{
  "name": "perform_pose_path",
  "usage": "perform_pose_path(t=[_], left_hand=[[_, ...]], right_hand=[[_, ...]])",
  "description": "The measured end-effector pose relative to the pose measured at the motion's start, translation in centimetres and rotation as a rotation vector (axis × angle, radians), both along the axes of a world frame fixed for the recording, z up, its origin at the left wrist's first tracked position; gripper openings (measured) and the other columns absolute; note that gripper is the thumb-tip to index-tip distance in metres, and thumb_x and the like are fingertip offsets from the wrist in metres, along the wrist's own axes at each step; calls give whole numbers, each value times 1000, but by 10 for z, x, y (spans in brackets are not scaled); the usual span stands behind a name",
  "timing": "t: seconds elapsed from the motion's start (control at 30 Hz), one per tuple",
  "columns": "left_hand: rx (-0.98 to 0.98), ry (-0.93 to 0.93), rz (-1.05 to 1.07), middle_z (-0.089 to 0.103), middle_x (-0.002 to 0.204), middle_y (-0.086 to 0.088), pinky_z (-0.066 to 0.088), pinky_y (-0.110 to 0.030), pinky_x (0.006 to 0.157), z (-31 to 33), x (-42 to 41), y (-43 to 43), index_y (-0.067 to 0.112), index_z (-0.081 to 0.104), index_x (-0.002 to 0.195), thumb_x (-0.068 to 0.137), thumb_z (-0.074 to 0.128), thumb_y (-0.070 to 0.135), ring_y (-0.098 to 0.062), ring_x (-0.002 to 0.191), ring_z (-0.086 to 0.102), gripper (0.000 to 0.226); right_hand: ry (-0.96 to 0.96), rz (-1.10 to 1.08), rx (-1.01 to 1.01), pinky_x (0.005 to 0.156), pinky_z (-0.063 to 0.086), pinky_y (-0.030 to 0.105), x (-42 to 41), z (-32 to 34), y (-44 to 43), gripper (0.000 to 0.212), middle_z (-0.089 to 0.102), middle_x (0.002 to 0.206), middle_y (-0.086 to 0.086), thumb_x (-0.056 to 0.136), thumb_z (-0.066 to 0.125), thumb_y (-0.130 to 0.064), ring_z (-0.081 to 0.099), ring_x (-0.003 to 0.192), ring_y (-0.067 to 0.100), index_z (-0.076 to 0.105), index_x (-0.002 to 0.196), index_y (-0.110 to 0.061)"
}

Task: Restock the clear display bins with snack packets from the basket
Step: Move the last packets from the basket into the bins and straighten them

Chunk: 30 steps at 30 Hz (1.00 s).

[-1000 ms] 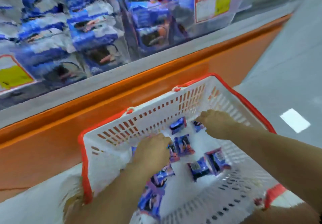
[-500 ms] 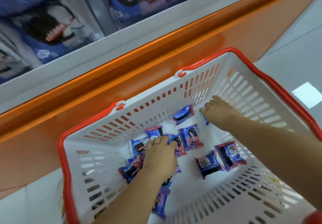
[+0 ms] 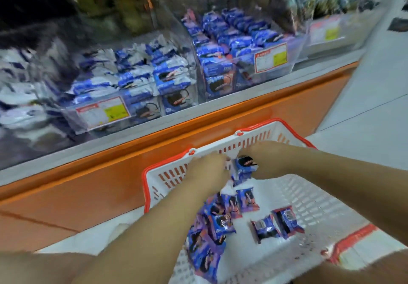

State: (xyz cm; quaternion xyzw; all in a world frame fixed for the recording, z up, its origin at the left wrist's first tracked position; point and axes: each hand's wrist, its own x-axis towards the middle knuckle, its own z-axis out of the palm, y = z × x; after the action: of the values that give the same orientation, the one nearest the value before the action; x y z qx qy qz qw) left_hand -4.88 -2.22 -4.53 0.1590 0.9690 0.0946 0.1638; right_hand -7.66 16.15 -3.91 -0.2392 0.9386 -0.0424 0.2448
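Handling: packets are light, soft foil pillows, probably slippery, and the contents look crushable. Pinch at a crimped end seam or cup the body loosely, don't squeeze. Light enough to take several per grab.

Look: small, glossy blue-purple wrappers with a dark round biscuit print and a red-pink accent. Same colouring as the stock in the right-hand one of the clear bins.

Position: held packet is up in the air over the far edge of the basket, between both hands. Loose packets lie on the basket floor, mostly piled from the middle toward the near-left corner, with 2 lying apart near the right side.

Hands: right hand has its fingers curled onto the held packet's right side. Left hand is curled tight against its left side, but motion blur hides whether it pinches that packet, another one, or nothing.

Bins sit above the orange ledge, beyond the basket's far edge, each with a price label on the front.
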Motion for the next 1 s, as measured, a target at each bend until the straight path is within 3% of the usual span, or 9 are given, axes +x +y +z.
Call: perform_pose_path(t=[0.1, 0.2, 0.37, 0.47, 0.57, 0.63, 0.7, 0.87, 1.0], left_hand=[[1, 128, 21, 57, 136, 2, 50, -38, 90, 58, 3, -18, 34, 52, 134, 94, 50, 22, -25, 118, 57, 42], [101, 246, 99, 62, 128, 5, 52, -38, 87, 118, 9, -44, 37, 58, 124, 91, 50, 20, -23, 112, 59, 38], [318, 491, 278, 65, 119, 8, 51, -37, 84, 183, 13, -105, 33, 63, 118, 93, 46, 14, -21, 103, 60, 36], [427, 630, 385, 66, 120, 10, 48, -31, 84, 192, 6, -140, 28, 64, 120, 97, 47, 15, -15, 107, 60, 32], [436, 728, 499, 66, 117, 7, 51, -39, 90, 194, -8, -169, 29, 66, 116, 97, 50, 16, -18, 105, 61, 28], [391, 769, 555, 63, 116, 5, 51, -43, 88, 197, -21, -185, 31, 66, 115, 96, 51, 16, -21, 101, 60, 28], [346, 800, 592, 58, 122, 4, 50, -46, 90, 198, -32, -200, 31, 65, 115, 96, 51, 17, -23, 104, 57, 28], [410, 746, 697, 48, 131, 1, 49, -47, 92, 180, -50, -222, 28, 66, 116, 93, 55, 16, -26, 113, 53, 27], [438, 685, 714, 40, 139, 2, 48, -45, 93, 173, -56, -214, 27, 64, 118, 95, 54, 16, -23, 115, 52, 27]], right_hand=[[132, 35, -66, 76, 55, 37, 13, 61, -19, 41, 66, 101, -6, 75, 66, -35, 63, 88, 19, 58, 115, -29], [229, 38, -191, 80, 52, 30, 21, 120, -41, 43, 64, 104, -16, 75, 68, -36, 61, 92, 10, 59, 117, -30], [434, 28, -330, 86, 47, 34, 14, 190, -86, 40, 52, 107, -2, 81, 70, -27, 54, 96, 18, 58, 118, -18], [532, 60, -369, 83, 42, 33, -8, 207, -118, 38, 47, 106, 0, 85, 68, -28, 52, 97, 21, 55, 120, -22], [630, 115, -354, 87, 41, 33, -34, 214, -149, 45, 54, 116, 3, 89, 65, -31, 51, 108, 24, 52, 131, -22], [665, 79, -349, 95, 43, 38, -52, 215, -167, 51, 55, 127, 5, 90, 66, -28, 45, 119, 26, 48, 137, -21], [681, 11, -327, 93, 47, 44, -72, 211, -184, 50, 53, 127, 9, 91, 66, -26, 39, 124, 28, 45, 136, -23], [741, -60, -181, 79, 54, 45, -143, 195, -220, 50, 60, 117, 16, 87, 67, -19, 41, 123, 33, 41, 131, -17], [673, -150, -116, 73, 51, 40, -193, 190, -244, 45, 40, 138, 18, 88, 64, -8, 54, 110, 37, 40, 121, -28]])
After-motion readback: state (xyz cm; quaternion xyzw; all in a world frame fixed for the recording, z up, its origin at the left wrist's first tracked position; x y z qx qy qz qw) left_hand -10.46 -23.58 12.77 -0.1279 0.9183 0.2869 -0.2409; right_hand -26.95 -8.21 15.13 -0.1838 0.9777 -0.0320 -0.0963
